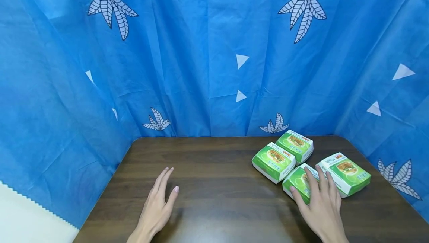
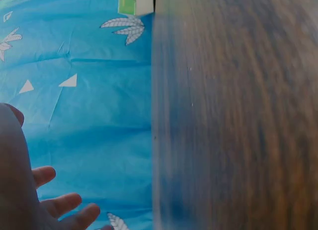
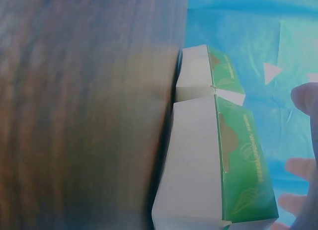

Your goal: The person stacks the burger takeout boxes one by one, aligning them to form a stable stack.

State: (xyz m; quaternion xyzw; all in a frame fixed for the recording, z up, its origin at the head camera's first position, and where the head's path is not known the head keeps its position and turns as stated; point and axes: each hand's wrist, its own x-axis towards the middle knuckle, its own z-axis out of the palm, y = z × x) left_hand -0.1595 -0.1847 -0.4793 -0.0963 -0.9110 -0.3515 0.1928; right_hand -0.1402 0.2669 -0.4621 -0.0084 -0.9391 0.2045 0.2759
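Observation:
Several green-and-white burger boxes with a burger picture on the lid sit on the right side of the wooden table. My right hand [image 1: 321,205] is over the nearest box [image 1: 298,183], fingers extended and thumb spread, hiding part of its lid. Its fingertips also overlap the near left edge of the right-hand box [image 1: 348,172]. Behind them stand a left box [image 1: 273,161] and a far box [image 1: 296,144], close together. In the right wrist view, the fingers [image 3: 300,168] appear beside a box's green lid [image 3: 243,165]. My left hand [image 1: 155,209] holds nothing, fingers extended above the table's left part.
The dark brown wooden table [image 1: 207,191] has rounded far corners. A blue curtain [image 1: 187,60] printed with leaves and white triangles hangs behind it and along both sides. A white surface [image 1: 26,217] shows at the lower left.

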